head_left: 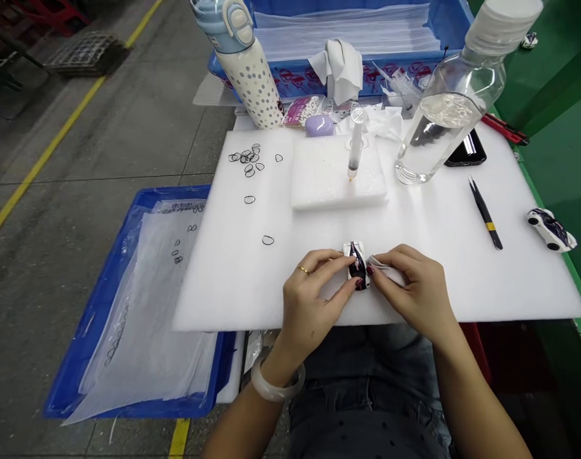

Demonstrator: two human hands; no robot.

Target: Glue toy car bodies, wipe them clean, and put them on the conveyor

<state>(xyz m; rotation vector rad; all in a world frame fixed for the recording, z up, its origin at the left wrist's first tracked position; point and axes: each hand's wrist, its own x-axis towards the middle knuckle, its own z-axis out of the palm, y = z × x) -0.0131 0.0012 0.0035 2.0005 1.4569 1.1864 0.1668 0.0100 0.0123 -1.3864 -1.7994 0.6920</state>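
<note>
A small white toy car [356, 264] with a dark top sits on the white foam sheet [319, 236], close to its front edge. My left hand [314, 296] grips the car from the left, fingers and thumb closed on it. Pinched in my right hand [409, 284] is a white cloth or tissue [390, 273], held against or just beside the car's right side. Left of the hands lie several thin black rings [268, 240], some loose and some in a heap [246, 155].
A syringe [355, 146] stands on a foam block [338, 185]. A clear liquid bottle [438, 121], tweezers [485, 213] and another toy car [552, 229] are to the right. A dotted flask [250, 80] stands behind; a blue tray [94, 331] is at lower left.
</note>
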